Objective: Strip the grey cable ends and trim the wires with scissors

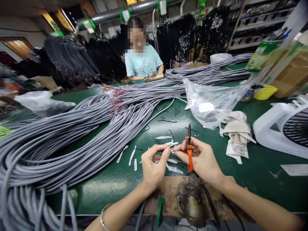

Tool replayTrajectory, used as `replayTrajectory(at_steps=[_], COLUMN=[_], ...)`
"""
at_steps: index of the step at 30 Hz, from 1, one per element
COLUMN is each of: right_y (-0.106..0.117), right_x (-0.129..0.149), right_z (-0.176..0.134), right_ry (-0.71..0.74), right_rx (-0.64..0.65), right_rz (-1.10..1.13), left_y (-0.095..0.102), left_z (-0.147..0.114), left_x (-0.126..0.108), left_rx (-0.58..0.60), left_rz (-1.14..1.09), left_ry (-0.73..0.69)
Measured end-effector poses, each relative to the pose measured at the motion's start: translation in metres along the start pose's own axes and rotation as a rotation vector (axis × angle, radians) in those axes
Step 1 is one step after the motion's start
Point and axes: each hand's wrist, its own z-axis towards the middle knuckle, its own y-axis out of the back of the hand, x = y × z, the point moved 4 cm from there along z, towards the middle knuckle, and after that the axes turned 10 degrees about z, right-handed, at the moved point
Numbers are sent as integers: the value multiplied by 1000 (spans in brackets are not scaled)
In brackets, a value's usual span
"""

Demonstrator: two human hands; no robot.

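The left hand (152, 165) and the right hand (201, 157) meet just above a worn wooden board (168, 195) at the near edge of a green table (260, 166). The left hand's thumb and forefinger are pinched narrow on a small white piece (171, 146), too small to tell what it is, and the right hand's fingertips touch that same piece from the other side. The right hand is also closed around orange-handled cutters (190, 150), which stand nearly upright in its palm, dark tips pointing away from the person; whether the blades are open cannot be told. Just beyond and below the fingertips lie white scraps (132, 155) and short black offcuts (166, 121), scattered on the table between the hands and a great bundle of grey cables (72, 138). That bundle sweeps from far left of the left hand, across the table and away to the far right; some of its ends show red wires (115, 94). Beyond the right hand sits a crumpled clear bag (211, 99), and just right of that hand lies a heap of white cloth gloves (237, 134). Farther right stands a white fan (284, 128), with a yellow bowl (266, 92) behind it. Well beyond both hands, across the table, another person in a pale blue shirt (141, 64) sits with their hands on a small board. A bracelet (103, 216) circles the left wrist.
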Motion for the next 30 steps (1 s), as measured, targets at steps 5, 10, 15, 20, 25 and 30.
replayTrajectory(at_steps=[5, 10, 15, 20, 25, 30], right_y=[1, 1, 0, 4, 3, -5], right_x=[0, 0, -1, -1, -1, -7], right_z=[-1, 0, -2, 0, 4, 4], right_ry=[19, 41, 92, 64, -42, -106], right_rx=[-22, -29, -42, -90, -68, 37], right_rz=[-34, -46, -101, -129, 87, 150], left_y=[1, -2, -6, -4, 2, 2], left_z=[5, 4, 1, 6, 8, 6], left_x=[0, 0, 2, -1, -10, -10], left_rx=[32, 70, 121, 345, 621, 498], left_rz=[-113, -177, -368, -452, -513, -680], left_ry=[77, 142, 221, 264, 152, 65])
